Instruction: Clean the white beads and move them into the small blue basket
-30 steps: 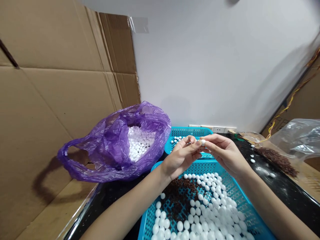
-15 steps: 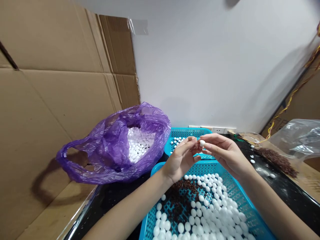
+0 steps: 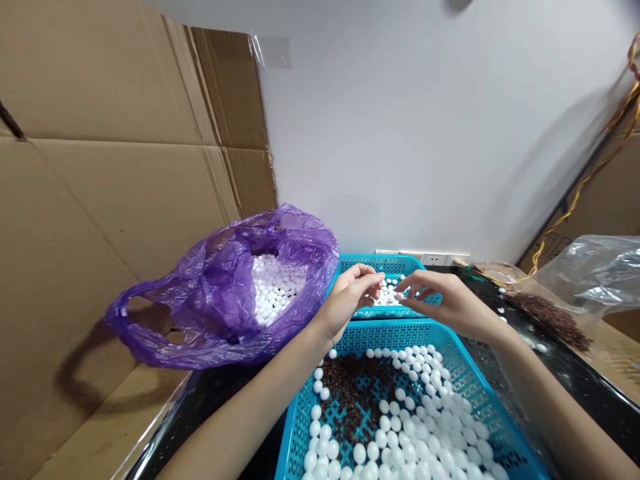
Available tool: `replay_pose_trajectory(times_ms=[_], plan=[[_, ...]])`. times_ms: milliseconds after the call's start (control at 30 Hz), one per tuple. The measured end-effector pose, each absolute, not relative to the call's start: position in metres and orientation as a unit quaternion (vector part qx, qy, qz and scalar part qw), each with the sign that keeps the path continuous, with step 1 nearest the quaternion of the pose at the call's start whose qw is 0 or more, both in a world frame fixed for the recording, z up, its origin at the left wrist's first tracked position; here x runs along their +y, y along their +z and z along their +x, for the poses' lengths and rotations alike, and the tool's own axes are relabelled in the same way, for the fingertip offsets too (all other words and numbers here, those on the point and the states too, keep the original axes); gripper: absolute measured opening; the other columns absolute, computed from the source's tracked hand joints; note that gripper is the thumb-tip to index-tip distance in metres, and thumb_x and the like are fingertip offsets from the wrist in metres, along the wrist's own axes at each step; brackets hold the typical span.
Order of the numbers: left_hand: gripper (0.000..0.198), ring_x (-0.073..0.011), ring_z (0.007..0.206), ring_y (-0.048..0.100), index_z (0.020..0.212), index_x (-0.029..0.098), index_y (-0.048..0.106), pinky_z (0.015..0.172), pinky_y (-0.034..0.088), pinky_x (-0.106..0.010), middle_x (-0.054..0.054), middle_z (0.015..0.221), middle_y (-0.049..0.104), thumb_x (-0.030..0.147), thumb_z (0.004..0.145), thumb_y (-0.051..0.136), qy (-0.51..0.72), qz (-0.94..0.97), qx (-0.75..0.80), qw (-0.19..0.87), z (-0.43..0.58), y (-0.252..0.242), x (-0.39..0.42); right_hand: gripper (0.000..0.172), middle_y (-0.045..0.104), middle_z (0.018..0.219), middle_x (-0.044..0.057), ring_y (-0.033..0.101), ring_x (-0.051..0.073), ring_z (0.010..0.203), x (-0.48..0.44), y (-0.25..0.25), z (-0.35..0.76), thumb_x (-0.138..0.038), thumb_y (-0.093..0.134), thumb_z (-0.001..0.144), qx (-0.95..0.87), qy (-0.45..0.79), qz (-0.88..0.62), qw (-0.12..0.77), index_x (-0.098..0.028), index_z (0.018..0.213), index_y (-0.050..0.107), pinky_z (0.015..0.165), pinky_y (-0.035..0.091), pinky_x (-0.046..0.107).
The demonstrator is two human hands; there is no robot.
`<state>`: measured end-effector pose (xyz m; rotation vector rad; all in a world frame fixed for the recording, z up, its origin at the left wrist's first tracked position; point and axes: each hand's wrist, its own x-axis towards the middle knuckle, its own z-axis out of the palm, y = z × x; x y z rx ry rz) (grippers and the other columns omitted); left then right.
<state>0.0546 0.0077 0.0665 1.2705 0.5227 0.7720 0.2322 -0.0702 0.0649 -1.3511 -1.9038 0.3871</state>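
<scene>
My left hand (image 3: 350, 297) is over the gap between the two blue baskets, thumb and fingertips pinched together; what they hold, if anything, is too small to name. To its right, my right hand (image 3: 443, 300) holds a small white ball (image 3: 399, 296) at its fingertips, above the rear basket (image 3: 357, 260). More white balls lie in that basket. The front basket (image 3: 390, 326) holds many white balls (image 3: 440, 427) and a patch of dark brown bits (image 3: 357, 393) on its left side.
A purple plastic bag (image 3: 210, 313) with small white balls stands at the left, against cardboard (image 3: 125, 200). On the right are a pile of brown bits (image 3: 550, 320), a clear plastic bag (image 3: 600, 273), several loose white pieces and a yellow twisted cord (image 3: 575, 200).
My hands have moved apart, the left one leftward and the right one slightly right. The white ball between them has come away with my right fingertips.
</scene>
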Motion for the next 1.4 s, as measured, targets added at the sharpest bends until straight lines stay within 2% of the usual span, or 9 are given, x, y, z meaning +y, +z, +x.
replay_pose_trajectory(times_ms=[100, 233, 400, 500, 667, 767, 867, 1067, 1400], plan=[[0.021, -0.0062, 0.059, 0.046, 0.077, 0.016, 0.047, 0.056, 0.035, -0.019, 0.004, 0.066, 0.049, 0.029, 0.076, 0.063, 0.360, 0.596, 0.243, 0.675, 0.053, 0.070, 0.010, 0.019, 0.065, 0.098, 0.005, 0.062, 0.016, 0.077, -0.062, 0.054, 0.242, -0.024, 0.048, 0.088, -0.772, 0.064, -0.567, 0.280, -0.023, 0.100, 0.063, 0.066, 0.050, 0.029], [0.020, -0.0069, 0.058, 0.045, 0.077, 0.017, 0.046, 0.055, 0.035, -0.019, 0.004, 0.064, 0.048, 0.030, 0.077, 0.060, 0.360, 0.619, 0.252, 0.651, 0.053, 0.070, 0.012, 0.035, 0.057, 0.121, 0.006, 0.062, 0.019, 0.089, -0.052, 0.043, 0.253, -0.019, 0.047, 0.087, -0.752, -0.014, -0.601, 0.271, -0.027, 0.120, 0.053, 0.072, 0.049, 0.032], [0.022, -0.0098, 0.063, 0.049, 0.074, 0.017, 0.048, 0.060, 0.039, -0.022, 0.002, 0.067, 0.052, 0.036, 0.087, 0.047, 0.361, 0.755, 0.199, 0.511, 0.052, 0.071, 0.006, 0.021, 0.065, 0.101, 0.005, 0.062, 0.015, 0.076, -0.058, 0.050, 0.250, -0.022, 0.050, 0.086, -0.761, 0.042, -0.591, 0.263, -0.022, 0.105, 0.059, 0.064, 0.047, 0.027], [0.027, -0.0120, 0.068, 0.053, 0.076, 0.017, 0.055, 0.063, 0.039, -0.024, -0.001, 0.072, 0.058, 0.034, 0.090, 0.041, 0.230, 0.880, 0.136, 0.393, 0.048, 0.072, 0.000, 0.013, 0.067, 0.085, 0.003, 0.059, 0.013, 0.069, -0.064, 0.053, 0.241, -0.022, 0.051, 0.085, -0.784, 0.109, -0.567, 0.227, -0.019, 0.091, 0.062, 0.059, 0.043, 0.023], [0.025, -0.0129, 0.056, 0.055, 0.072, 0.018, 0.064, 0.050, 0.033, -0.023, 0.000, 0.063, 0.063, 0.032, 0.085, 0.049, -0.065, 0.968, 0.100, 0.219, 0.042, 0.062, -0.005, 0.015, 0.068, 0.077, 0.001, 0.059, 0.013, 0.065, -0.065, 0.040, 0.231, -0.017, 0.060, 0.074, -0.809, 0.237, -0.537, 0.040, -0.020, 0.087, 0.068, 0.054, 0.039, 0.021], [0.011, -0.0159, 0.061, 0.060, 0.075, 0.020, 0.068, 0.048, 0.032, -0.023, -0.001, 0.072, 0.070, 0.025, 0.075, 0.058, -0.136, 0.970, 0.135, 0.152, 0.041, 0.054, -0.006, 0.016, 0.069, 0.078, 0.001, 0.059, 0.013, 0.065, -0.063, 0.033, 0.228, -0.017, 0.063, 0.071, -0.800, 0.267, -0.537, -0.023, -0.020, 0.084, 0.070, 0.051, 0.036, 0.019], [0.015, -0.0194, 0.068, 0.063, 0.078, 0.020, 0.071, 0.051, 0.037, -0.024, -0.004, 0.079, 0.071, 0.014, 0.070, 0.059, -0.158, 0.965, 0.187, 0.094, 0.041, 0.048, -0.009, 0.015, 0.068, 0.074, 0.001, 0.057, 0.013, 0.063, -0.061, 0.029, 0.226, -0.014, 0.062, 0.069, -0.802, 0.249, -0.541, -0.033, -0.019, 0.080, 0.071, 0.049, 0.034, 0.019], [0.017, -0.0229, 0.076, 0.066, 0.084, 0.019, 0.070, 0.060, 0.044, -0.026, -0.007, 0.084, 0.071, 0.012, 0.070, 0.063, -0.132, 0.967, 0.206, 0.071, 0.044, 0.041, -0.009, 0.022, 0.068, 0.075, 0.000, 0.057, 0.013, 0.063, -0.058, 0.026, 0.226, -0.013, 0.065, 0.067, -0.795, 0.238, -0.557, -0.030, -0.020, 0.087, 0.070, 0.047, 0.032, 0.018], [0.020, -0.0240, 0.078, 0.066, 0.082, 0.020, 0.070, 0.061, 0.045, -0.026, -0.005, 0.083, 0.071, 0.007, 0.069, 0.063, -0.142, 0.969, 0.187, 0.082, 0.047, 0.035, -0.009, 0.018, 0.069, 0.075, 0.002, 0.058, 0.015, 0.066, -0.056, 0.025, 0.220, -0.019, 0.070, 0.066, -0.781, 0.242, -0.571, -0.068, -0.019, 0.084, 0.073, 0.047, 0.031, 0.020]])
